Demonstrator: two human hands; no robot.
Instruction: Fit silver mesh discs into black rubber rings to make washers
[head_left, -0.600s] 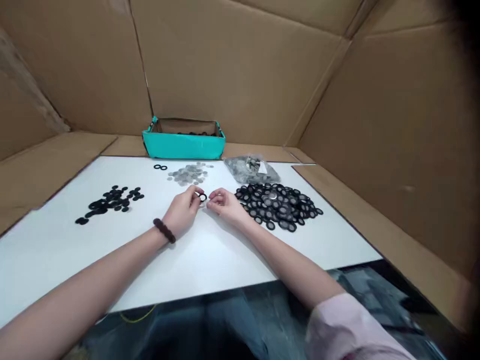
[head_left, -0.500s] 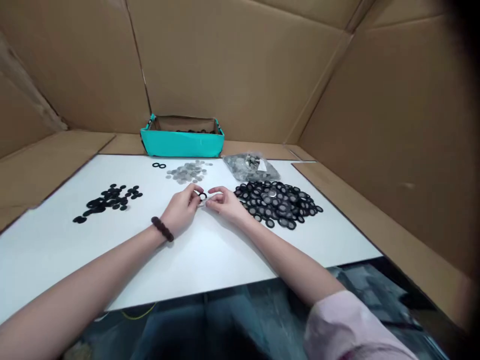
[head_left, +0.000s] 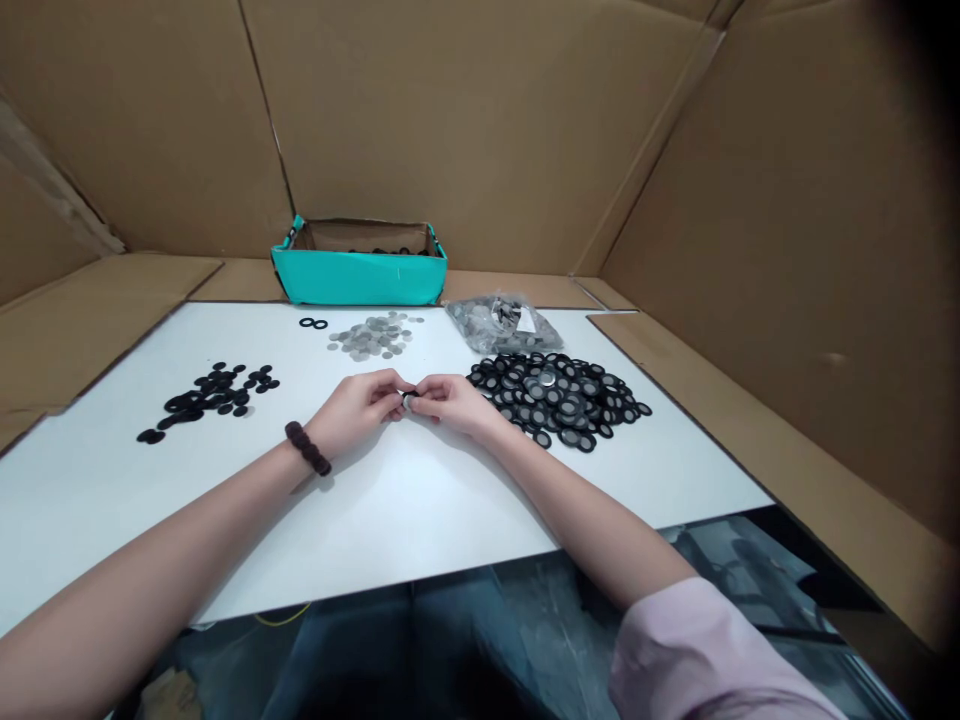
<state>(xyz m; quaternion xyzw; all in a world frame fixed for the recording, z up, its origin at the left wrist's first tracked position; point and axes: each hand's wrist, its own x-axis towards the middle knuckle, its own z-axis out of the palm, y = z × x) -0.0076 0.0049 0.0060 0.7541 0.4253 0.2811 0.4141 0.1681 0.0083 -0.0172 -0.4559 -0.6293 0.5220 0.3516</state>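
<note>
My left hand (head_left: 358,412) is closed in a pinch on a small black ring (head_left: 409,394) over the white tabletop. My right hand (head_left: 456,405) meets it fingertip to fingertip, its thumb and finger pinched on a small pale disc (head_left: 407,403) pressed against the ring. Fingers cover most of both pieces. Beside my right hand lies a heap of black rings with grey centres (head_left: 555,395). Beyond my hands are scattered pale grey discs (head_left: 369,338), and two loose black rings (head_left: 313,323) lie to their left.
Several black discs (head_left: 214,390) are spread at the left. A clear plastic bag of grey pieces (head_left: 502,324) lies behind the heap. At the back stands a turquoise box (head_left: 360,278) with dark pieces inside. Cardboard walls (head_left: 480,130) enclose the table's back and sides.
My two hands have come together, and the gap between their fingertips has closed. The ring has tilted, with a pale disc now against it. The view has shifted slightly.
</note>
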